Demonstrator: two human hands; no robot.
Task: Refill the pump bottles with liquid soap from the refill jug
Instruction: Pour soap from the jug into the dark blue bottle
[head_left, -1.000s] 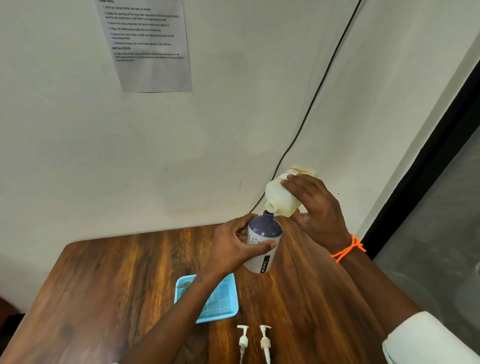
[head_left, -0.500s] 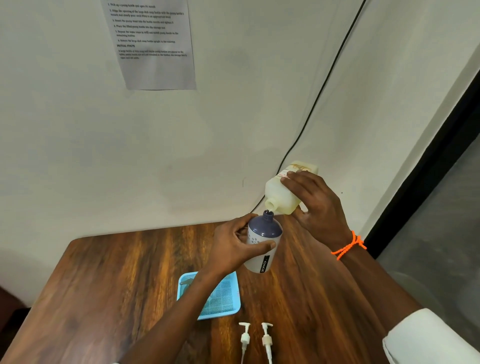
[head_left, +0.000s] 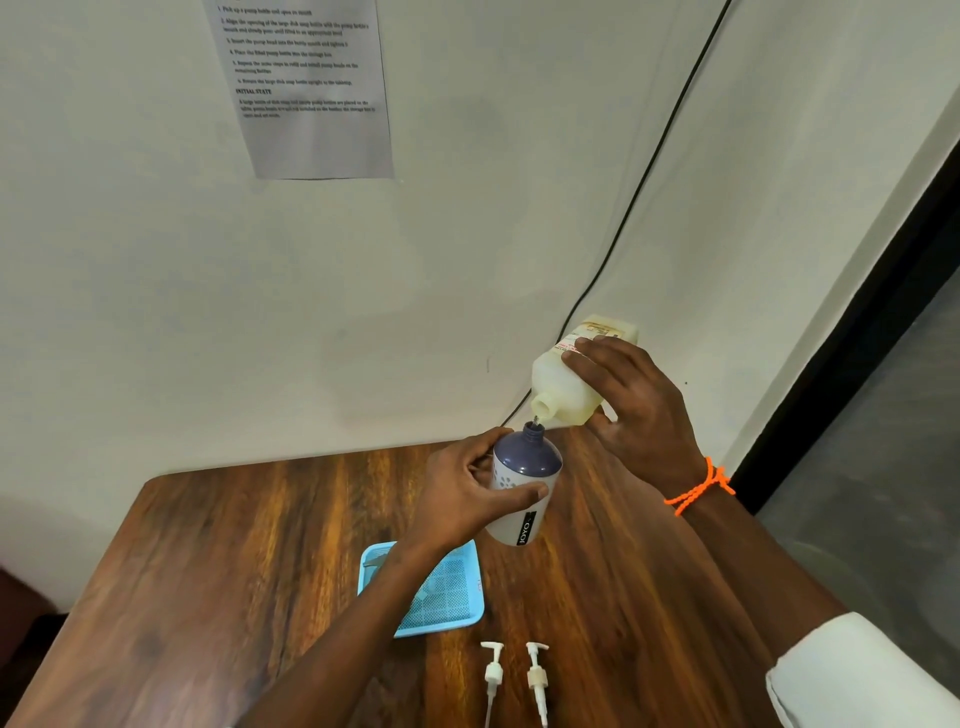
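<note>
Left hand (head_left: 462, 499) gripped the pump bottle (head_left: 522, 486) above the desk (head_left: 234, 561); right hand (head_left: 639, 410), fingers clenched around the refill jug (head_left: 566, 384), tilted it at the bottle's 1 o'clock.

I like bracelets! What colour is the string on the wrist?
Bright orange: the string is tied round the right wrist, seen clearly in the head view.

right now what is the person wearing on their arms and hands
Both hands are bare, with no gloves or rings visible. The right hand has an orange knotted cord bracelet at the wrist and a white sleeve pushed up the arm. The left hand and forearm show nothing worn.
</note>
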